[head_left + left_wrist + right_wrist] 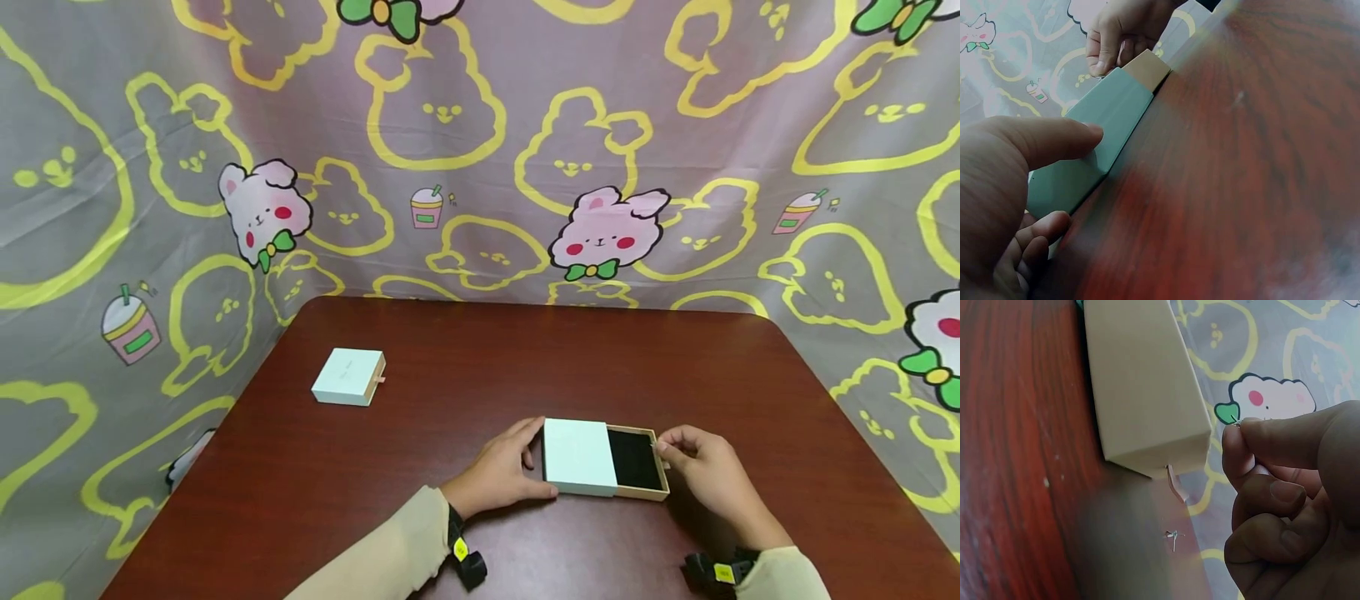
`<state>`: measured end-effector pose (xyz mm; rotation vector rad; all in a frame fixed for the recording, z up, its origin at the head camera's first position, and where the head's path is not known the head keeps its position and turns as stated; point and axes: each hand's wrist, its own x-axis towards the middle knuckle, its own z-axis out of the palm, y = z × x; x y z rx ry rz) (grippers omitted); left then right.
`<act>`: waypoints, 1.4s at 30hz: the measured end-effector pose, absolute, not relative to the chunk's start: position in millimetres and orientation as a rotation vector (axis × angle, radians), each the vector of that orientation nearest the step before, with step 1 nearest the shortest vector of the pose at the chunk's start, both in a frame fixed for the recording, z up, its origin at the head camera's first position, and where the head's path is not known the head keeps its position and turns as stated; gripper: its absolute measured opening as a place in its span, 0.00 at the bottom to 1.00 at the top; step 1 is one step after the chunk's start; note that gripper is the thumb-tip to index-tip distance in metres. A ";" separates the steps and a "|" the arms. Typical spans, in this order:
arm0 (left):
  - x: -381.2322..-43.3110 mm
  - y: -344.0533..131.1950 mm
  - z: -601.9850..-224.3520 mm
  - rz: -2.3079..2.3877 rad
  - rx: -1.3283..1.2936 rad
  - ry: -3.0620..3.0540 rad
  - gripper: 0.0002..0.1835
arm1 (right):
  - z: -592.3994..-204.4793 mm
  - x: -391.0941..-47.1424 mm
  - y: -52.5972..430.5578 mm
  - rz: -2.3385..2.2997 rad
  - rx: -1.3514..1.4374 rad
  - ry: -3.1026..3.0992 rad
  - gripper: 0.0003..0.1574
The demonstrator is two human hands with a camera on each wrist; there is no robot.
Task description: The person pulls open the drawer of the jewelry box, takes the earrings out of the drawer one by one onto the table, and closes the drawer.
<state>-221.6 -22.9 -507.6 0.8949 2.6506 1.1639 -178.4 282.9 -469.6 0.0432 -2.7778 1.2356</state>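
Observation:
A pale mint drawer box lies on the table in front of me, its tan inner tray pulled partly out to the right, showing a black lining. My left hand grips the sleeve's left end, thumb along the near side and fingers at the far side. Over the tray's right end, thumb and forefinger of my right hand pinch a tiny silvery piece; its kind I cannot tell. A short ribbon tab hangs from the tray's end, apart from those fingers.
Another, closed mint box with a small tab stands at the table's far left. A small silvery shape shows on the glossy tabletop near the ribbon. A patterned cloth hangs behind the brown table and along its sides.

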 end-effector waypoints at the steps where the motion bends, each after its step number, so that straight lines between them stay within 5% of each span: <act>1: -221.9 -22.4 -507.6 1.162 0.895 2.647 0.56 | -469.6 -178.1 283.9 1.232 0.037 -2.783 0.04; 42: -222.2 -23.0 -508.1 1.137 0.878 2.661 0.56 | -470.6 -169.6 314.6 1.093 -0.043 -2.873 0.05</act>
